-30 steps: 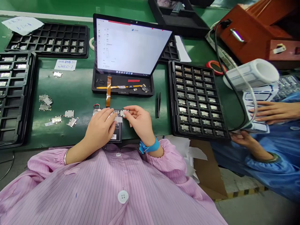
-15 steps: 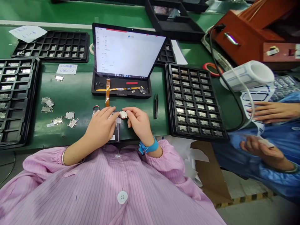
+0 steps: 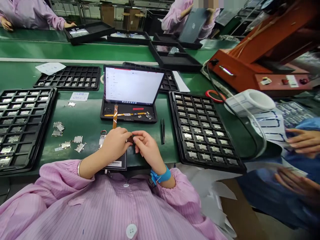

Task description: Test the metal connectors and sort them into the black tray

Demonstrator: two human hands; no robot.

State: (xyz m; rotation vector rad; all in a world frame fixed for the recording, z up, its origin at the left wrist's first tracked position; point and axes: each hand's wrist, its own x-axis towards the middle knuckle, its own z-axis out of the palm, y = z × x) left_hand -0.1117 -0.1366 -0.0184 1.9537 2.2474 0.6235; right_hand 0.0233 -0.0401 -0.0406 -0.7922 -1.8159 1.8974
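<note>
My left hand (image 3: pixel 115 143) and my right hand (image 3: pixel 147 146) meet fingertip to fingertip, both closed in a pinch on a small circuit board (image 3: pixel 129 139). Its dark brownish side shows, and the fingers cover much of it. Below my left hand lies a flat black part with a white barcode label (image 3: pixel 115 164), partly hidden. An orange flex cable (image 3: pixel 115 116) runs from it to a lit tablet screen (image 3: pixel 133 85) propped in a black tray (image 3: pixel 103 113). Several loose metal-shielded boards (image 3: pixel 80 147) lie to the left. Black tweezers (image 3: pixel 163 131) rest to the right.
Compartment trays of small boards stand at left (image 3: pixel 47 116) and right (image 3: pixel 172 133), with another tray (image 3: pixel 97 87) behind. A label roll (image 3: pixel 250 101), red tape (image 3: pixel 215 96) and an orange machine (image 3: pixel 280 80) are at right. A co-worker's hands (image 3: pixel 305 141) are at the right edge.
The camera view has tilted up, so people across the bench now show. The board between my fingers has turned from its pale metal face to a dark side.
</note>
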